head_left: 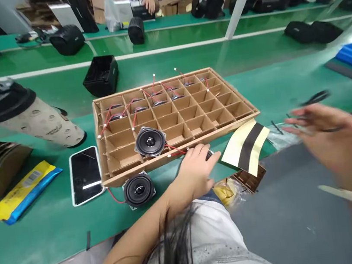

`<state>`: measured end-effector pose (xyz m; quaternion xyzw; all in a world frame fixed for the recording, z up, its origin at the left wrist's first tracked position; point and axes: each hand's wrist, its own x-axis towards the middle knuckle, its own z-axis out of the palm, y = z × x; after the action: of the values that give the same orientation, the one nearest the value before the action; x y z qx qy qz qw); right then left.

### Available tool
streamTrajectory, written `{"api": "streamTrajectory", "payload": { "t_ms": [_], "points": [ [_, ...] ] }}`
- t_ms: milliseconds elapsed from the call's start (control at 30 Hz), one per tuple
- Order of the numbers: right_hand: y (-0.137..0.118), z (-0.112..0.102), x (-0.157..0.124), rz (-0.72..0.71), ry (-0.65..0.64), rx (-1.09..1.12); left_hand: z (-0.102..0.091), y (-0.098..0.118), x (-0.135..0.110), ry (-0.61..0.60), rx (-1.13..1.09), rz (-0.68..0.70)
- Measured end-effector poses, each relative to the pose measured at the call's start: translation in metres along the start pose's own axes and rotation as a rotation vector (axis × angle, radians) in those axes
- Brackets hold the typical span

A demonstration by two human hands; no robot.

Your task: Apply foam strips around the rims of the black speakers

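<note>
Quickly: a long green assembly bench (41, 242) fills the view, with a co-worker's hand (150, 4) working at a matching line beyond a glass divider (242, 0). On the near bench sits a shallow cardboard divider tray (167, 163), its many cells partly holding small speakers with red leads (153, 89). To its left lie a beige cylinder with a black disc on top (40, 120), a phone (85, 175) and a yellow-and-blue packet (25, 192). Right of the tray is a yellow-and-black adhesive sheet (247, 148). One black-framed speaker (150, 141) rests on the tray's front cells, and another (138, 190) sits on the bench just below the tray, its red wire (115, 196) trailing from it. The left hand (194, 171) is at the tray's front edge, fingers curled over a dark round part (210, 154); that part is mostly hidden, so a real grip can't be confirmed. The right hand (338, 148) is blurred, with fingers spread open, near loose black strips (276, 127) and a black-handled tool (315, 97). Judging by looks, the speakers are stiff-framed but have fragile cones, so they are best held by the frame edge, not by the cone or the thin leads.
</note>
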<state>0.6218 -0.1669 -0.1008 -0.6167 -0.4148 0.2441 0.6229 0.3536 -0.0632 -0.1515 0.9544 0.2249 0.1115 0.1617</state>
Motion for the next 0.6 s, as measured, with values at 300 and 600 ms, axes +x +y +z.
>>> {"api": "streamTrajectory", "payload": {
  "t_ms": [300,600],
  "points": [
    [0.116,0.034,0.007,-0.044,-0.022,-0.242,0.005,-0.011,-0.035,0.083,-0.172,0.109],
    [0.115,0.03,0.011,-0.159,-0.03,-0.641,-0.029,-0.058,-0.125,0.303,-0.125,-0.031]
  ]
}}
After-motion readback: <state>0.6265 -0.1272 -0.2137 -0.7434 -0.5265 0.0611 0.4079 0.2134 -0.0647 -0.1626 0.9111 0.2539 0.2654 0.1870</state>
